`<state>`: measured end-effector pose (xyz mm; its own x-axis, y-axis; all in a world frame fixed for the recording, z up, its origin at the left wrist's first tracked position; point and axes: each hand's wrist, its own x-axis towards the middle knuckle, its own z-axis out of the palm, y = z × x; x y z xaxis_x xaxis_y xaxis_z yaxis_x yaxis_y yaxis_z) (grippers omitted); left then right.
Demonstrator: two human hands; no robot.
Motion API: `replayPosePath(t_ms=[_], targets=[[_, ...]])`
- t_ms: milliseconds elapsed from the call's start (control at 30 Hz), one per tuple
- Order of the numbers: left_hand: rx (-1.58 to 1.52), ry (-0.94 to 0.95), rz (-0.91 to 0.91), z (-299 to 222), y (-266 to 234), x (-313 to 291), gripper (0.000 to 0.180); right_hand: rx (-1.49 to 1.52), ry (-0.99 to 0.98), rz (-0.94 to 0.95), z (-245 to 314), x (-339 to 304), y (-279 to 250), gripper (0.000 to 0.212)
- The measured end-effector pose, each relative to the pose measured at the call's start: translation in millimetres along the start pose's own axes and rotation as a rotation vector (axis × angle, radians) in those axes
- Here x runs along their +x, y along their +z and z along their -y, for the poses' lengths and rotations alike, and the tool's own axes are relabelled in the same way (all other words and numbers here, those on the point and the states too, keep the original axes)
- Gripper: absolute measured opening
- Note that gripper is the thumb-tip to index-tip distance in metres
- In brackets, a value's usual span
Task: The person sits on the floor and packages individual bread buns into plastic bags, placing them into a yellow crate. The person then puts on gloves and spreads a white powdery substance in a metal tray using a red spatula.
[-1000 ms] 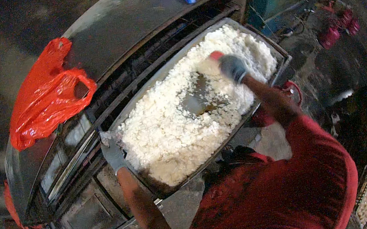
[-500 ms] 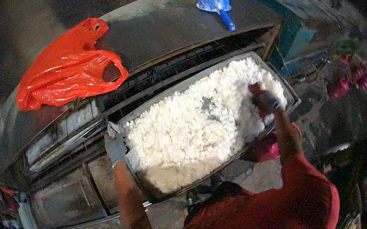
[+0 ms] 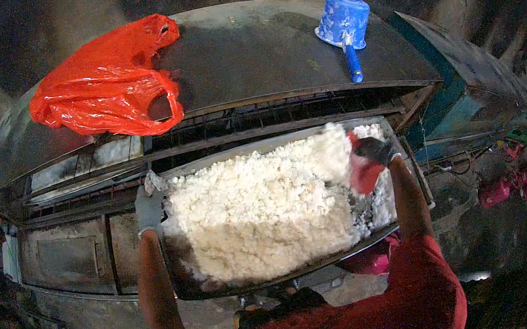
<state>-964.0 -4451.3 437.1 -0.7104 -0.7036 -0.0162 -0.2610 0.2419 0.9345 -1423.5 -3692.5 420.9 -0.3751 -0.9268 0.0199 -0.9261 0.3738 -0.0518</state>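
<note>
A long metal tray (image 3: 260, 144) in front of me holds a heap of white, crumbly, fluffy food (image 3: 248, 199), browner toward the near side. In a grey glove, my left hand (image 3: 149, 209) is closed on the tray's left edge, near the far corner. A crumpled greyish scrap (image 3: 154, 182) shows at its fingertips. My right hand (image 3: 374, 149), in a dark glove, grips a red scoop (image 3: 365, 175) over the right end of the tray. White clumps fly up, blurred, just left of the scoop. The scoop's exact shape is smeared by motion.
On the dark metal top beyond the tray lie a red plastic bag (image 3: 102, 87) and a blue dipper (image 3: 344, 20) smeared with white. A dark slotted rack (image 3: 235, 123) runs behind the tray. Pink bundles (image 3: 510, 184) hang at right; a pink thing (image 3: 368, 260) sits below the tray.
My right hand has moved the red scoop slightly left within the tray, throwing up white clumps. A barer patch shows at the right end. My left hand stays at the edge; the view has turned.
</note>
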Motion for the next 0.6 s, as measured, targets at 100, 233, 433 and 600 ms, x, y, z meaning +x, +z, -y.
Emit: replayPosePath(t_ms=[100,233,433,600], targets=[[0.002,-0.005,-0.05,9.2,-38.8,-22.3,0.024,0.615,0.247,0.015,21.5,29.5,-4.7,0.048],[0.161,0.078,-0.196,53.8,-74.8,-23.3,0.04,0.463,0.5,-0.053,122.6,107.9,-10.7,0.05],[0.128,0.086,-0.106,53.8,-28.6,14.3,0.049,0.381,0.507,-0.178,236.8,164.2,14.1,0.043],[0.215,0.069,-0.062,44.1,-43.3,0.9,0.056,0.391,0.739,0.328,299.9,179.1,-129.6,0.028]])
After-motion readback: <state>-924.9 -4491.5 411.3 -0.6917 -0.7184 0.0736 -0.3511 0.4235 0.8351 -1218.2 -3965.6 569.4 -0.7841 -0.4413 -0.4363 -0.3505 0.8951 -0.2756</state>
